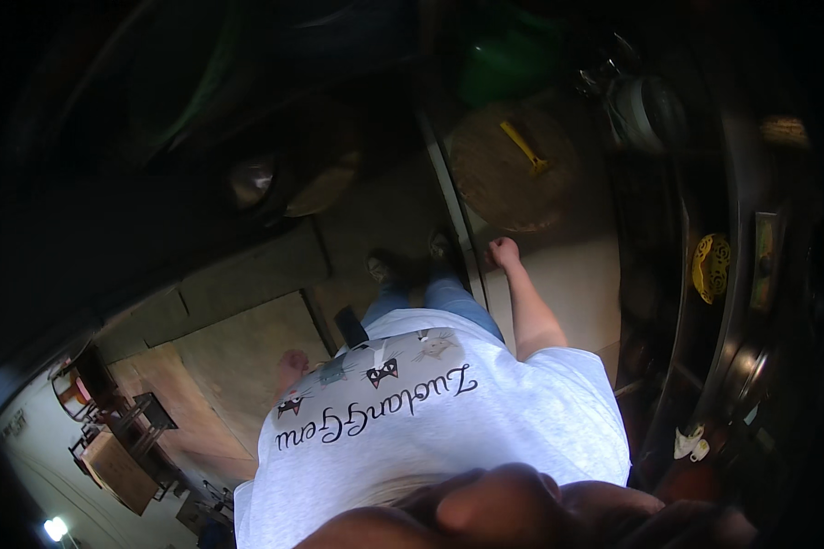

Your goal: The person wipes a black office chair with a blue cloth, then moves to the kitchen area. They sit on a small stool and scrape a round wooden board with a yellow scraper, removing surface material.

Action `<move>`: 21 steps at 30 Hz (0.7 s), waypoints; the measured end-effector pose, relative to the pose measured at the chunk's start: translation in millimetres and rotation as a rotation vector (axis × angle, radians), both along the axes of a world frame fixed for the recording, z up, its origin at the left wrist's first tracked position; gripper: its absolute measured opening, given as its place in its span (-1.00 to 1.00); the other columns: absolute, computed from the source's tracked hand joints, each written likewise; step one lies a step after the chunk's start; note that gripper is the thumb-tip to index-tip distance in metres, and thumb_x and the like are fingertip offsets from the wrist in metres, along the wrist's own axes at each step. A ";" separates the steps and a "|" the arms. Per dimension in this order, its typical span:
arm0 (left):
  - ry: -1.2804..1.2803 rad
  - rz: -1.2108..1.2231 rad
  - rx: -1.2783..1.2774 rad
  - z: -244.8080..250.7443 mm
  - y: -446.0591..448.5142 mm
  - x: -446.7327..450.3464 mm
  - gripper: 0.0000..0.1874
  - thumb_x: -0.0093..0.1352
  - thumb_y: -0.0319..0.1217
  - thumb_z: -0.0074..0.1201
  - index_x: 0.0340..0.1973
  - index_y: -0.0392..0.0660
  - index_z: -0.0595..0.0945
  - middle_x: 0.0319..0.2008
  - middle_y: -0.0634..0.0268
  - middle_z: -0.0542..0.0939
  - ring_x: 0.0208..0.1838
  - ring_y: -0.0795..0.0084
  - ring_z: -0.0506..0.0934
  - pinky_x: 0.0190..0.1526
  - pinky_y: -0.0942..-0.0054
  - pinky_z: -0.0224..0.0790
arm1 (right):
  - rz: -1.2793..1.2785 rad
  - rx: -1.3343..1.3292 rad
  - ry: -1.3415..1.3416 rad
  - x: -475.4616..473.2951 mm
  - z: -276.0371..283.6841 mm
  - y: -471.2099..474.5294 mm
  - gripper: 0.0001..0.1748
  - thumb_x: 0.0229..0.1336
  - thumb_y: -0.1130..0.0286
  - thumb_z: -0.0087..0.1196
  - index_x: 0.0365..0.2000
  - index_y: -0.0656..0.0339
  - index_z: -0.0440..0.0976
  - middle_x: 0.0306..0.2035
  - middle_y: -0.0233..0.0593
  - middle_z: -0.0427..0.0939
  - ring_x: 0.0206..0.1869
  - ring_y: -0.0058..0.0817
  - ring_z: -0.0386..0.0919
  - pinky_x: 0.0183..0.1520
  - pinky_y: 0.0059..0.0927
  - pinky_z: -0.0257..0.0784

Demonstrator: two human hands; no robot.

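Note:
My right hand (502, 252) is curled in a loose fist over the edge of a pale counter (556, 281), with nothing visible in it. Whether it touches the counter, I cannot tell. Just beyond it is a round wooden chopping board (501, 185). A yellow long-handled tool (522, 147), shaped like a peeler, lies across this board. My left hand (293, 364) hangs low at my left side, blurred and dim; its fingers and anything in them cannot be made out.
Beyond the board is a green plastic container (505, 65). A yellow openwork basket (711, 269) stands on the right. Another round board (326, 182) and a shiny metal bowl (253, 180) are ahead on the left. A cardboard box (118, 470) and stools are behind left.

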State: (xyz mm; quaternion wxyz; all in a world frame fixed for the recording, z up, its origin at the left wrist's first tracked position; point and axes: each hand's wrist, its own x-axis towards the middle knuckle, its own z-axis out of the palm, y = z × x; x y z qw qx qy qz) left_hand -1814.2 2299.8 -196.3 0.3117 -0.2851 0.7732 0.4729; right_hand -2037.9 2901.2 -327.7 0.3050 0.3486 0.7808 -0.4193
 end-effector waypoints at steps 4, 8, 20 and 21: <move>0.023 -0.014 -0.119 34.8 44.7 -38.6 -0.78 0.33 -0.41 -0.02 -0.14 -0.23 0.53 -0.46 0.21 0.60 -0.42 0.44 0.57 -0.33 0.45 0.45 | -0.098 -0.192 -0.035 -17.1 -14.0 -5.2 -0.80 0.20 0.36 -0.02 -0.39 0.30 0.49 -0.52 -0.19 0.58 -0.56 -0.43 0.57 -0.57 -0.44 0.48; -0.045 -0.087 -0.176 56.8 73.1 -63.5 -0.75 0.33 -0.39 0.00 -0.12 -0.23 0.54 -0.45 0.18 0.62 -0.40 0.44 0.58 -0.32 0.47 0.45 | -0.235 -0.369 -0.033 -61.1 -22.8 4.2 -0.80 0.19 0.36 0.01 -0.33 0.32 0.47 -0.52 -0.21 0.58 -0.59 -0.43 0.55 -0.58 -0.44 0.48; -0.132 0.049 -0.280 82.3 110.2 -25.3 -0.74 0.30 -0.33 0.15 -0.15 -0.17 0.57 -0.51 0.20 0.61 -0.42 0.45 0.57 -0.35 0.43 0.43 | -0.787 -0.629 0.305 -244.9 -124.2 83.0 -0.77 0.28 0.24 -0.06 -0.16 0.15 0.40 -0.40 -0.21 0.53 -0.42 -0.51 0.54 -0.47 -0.58 0.49; -0.124 0.058 -0.274 84.0 112.7 -20.3 -0.74 0.29 -0.33 0.16 -0.16 -0.17 0.58 -0.52 0.20 0.61 -0.43 0.46 0.56 -0.36 0.43 0.42 | -0.621 -0.569 0.282 -255.3 -131.5 86.9 -0.76 0.28 0.22 -0.06 -0.20 0.16 0.41 -0.42 -0.21 0.52 -0.47 -0.52 0.51 -0.51 -0.59 0.48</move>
